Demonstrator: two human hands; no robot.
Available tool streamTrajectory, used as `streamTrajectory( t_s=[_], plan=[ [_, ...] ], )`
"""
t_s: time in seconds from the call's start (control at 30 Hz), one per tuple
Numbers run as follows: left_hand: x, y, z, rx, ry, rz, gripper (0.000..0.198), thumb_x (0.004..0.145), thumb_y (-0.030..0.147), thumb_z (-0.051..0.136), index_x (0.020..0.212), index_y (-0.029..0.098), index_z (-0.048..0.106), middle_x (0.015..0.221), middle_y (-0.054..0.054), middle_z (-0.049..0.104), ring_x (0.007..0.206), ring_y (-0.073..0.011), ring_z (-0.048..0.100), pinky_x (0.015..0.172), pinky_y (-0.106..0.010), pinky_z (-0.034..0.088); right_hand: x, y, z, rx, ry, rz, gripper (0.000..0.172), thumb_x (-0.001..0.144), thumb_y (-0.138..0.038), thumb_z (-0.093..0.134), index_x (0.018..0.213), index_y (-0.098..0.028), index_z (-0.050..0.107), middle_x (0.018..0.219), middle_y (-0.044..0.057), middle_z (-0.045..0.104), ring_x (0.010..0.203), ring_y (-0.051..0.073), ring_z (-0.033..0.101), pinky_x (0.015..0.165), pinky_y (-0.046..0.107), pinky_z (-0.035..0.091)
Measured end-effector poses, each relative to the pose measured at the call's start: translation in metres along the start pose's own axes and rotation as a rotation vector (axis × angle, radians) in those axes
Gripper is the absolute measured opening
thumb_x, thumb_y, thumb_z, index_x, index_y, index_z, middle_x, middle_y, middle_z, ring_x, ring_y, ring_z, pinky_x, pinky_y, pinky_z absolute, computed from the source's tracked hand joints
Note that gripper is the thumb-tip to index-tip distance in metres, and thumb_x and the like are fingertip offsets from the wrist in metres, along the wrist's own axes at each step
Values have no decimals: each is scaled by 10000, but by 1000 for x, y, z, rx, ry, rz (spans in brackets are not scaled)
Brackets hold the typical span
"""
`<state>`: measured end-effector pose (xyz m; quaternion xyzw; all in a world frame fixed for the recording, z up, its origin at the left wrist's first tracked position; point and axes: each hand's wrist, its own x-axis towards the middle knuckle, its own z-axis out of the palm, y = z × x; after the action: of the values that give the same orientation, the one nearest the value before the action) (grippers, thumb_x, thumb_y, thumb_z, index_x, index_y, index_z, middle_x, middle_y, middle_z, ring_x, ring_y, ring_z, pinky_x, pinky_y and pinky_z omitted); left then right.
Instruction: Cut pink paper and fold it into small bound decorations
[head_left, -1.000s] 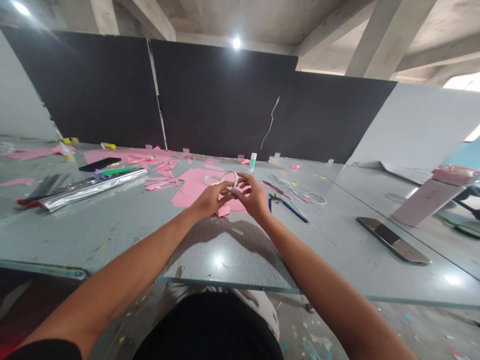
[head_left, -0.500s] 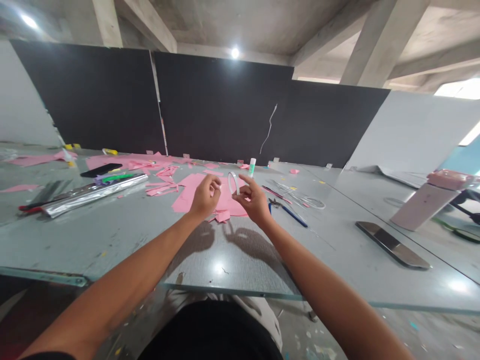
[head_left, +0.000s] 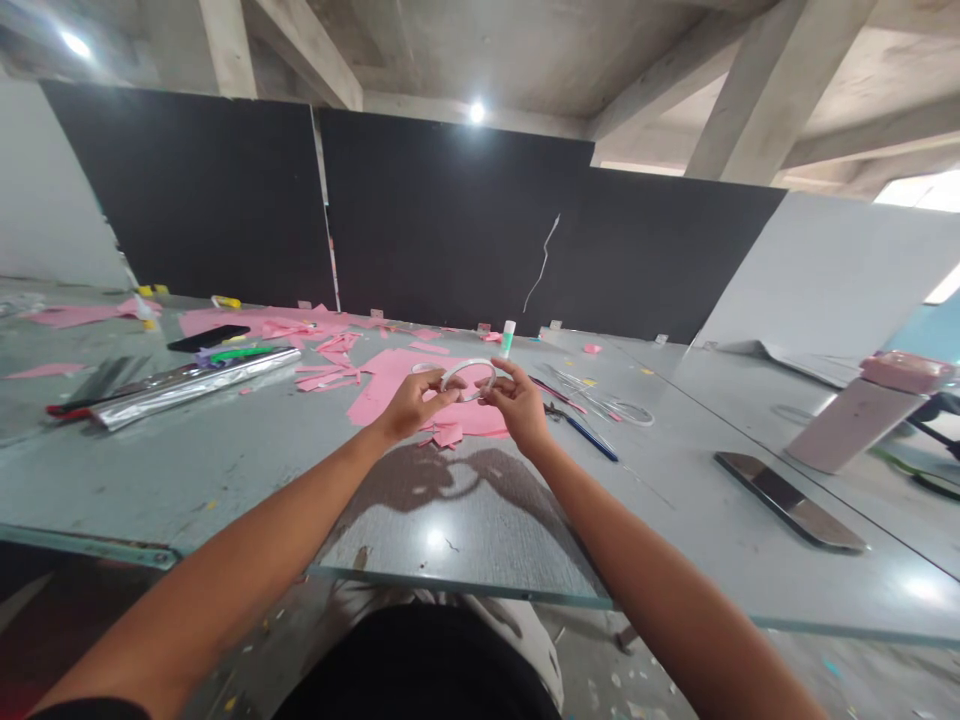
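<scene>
A narrow white roll of tape [head_left: 471, 363] is held up between my two hands, above the pink paper. My left hand [head_left: 414, 402] pinches its left side with thumb and fingers. On the opposite side, my right hand [head_left: 519, 408] grips the rim, its index finger raised along the top. The pink paper sheets [head_left: 379, 375] lie flat beneath, with small pink scraps [head_left: 448, 435] at the near edge. A white curved edge shows just behind my left hand; I cannot tell what it belongs to.
A glue stick [head_left: 508, 338] stands behind my right hand. Blue-handled pliers [head_left: 592, 438] and coiled wire [head_left: 634, 412] lie to the right, then a phone [head_left: 791, 500] and a pink bottle [head_left: 855, 415]. On the left are a silver foil roll [head_left: 199, 388] and a black phone [head_left: 208, 338].
My left hand has moved right and closed on the roll of tape, which only my right hand held before. The roll has turned to show its opening wider.
</scene>
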<state>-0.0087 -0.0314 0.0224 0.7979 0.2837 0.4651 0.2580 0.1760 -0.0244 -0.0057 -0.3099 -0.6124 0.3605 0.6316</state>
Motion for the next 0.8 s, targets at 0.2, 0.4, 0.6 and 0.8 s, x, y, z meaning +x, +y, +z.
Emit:
streamTrajectory(
  t_s=[0.2,0.4,0.6,0.8],
  plan=[
    [1,9,3,-14,0,9,285,848,349,483,761,147,664,790,-62,694,809,-181,627,808,-315,465,-1,4,-1,-297,166,-29,510,685,-343,621,1152,-169,509,960,94,651,782,171,605,715,365,522],
    [1,-2,5,271,25,56,267,816,410,558,895,188,683,879,-47,714,813,-186,635,740,-296,463,-5,-10,9,-244,24,-49,333,757,-450,540,942,-178,593,751,32,616,660,141,572,549,276,518],
    [1,-6,7,528,27,202,187,847,305,505,887,196,652,863,-48,681,792,-178,605,748,-307,441,-4,-8,11,-342,-52,-43,263,704,-408,608,826,-177,635,678,7,603,620,132,557,516,260,500],
    [4,6,-5,622,232,244,338,824,370,522,1100,180,572,1113,-109,601,1035,-240,517,916,-381,377,0,-11,-1,-489,-102,-125,176,744,-335,571,809,-207,672,749,17,641,675,143,577,618,295,511]
  ],
)
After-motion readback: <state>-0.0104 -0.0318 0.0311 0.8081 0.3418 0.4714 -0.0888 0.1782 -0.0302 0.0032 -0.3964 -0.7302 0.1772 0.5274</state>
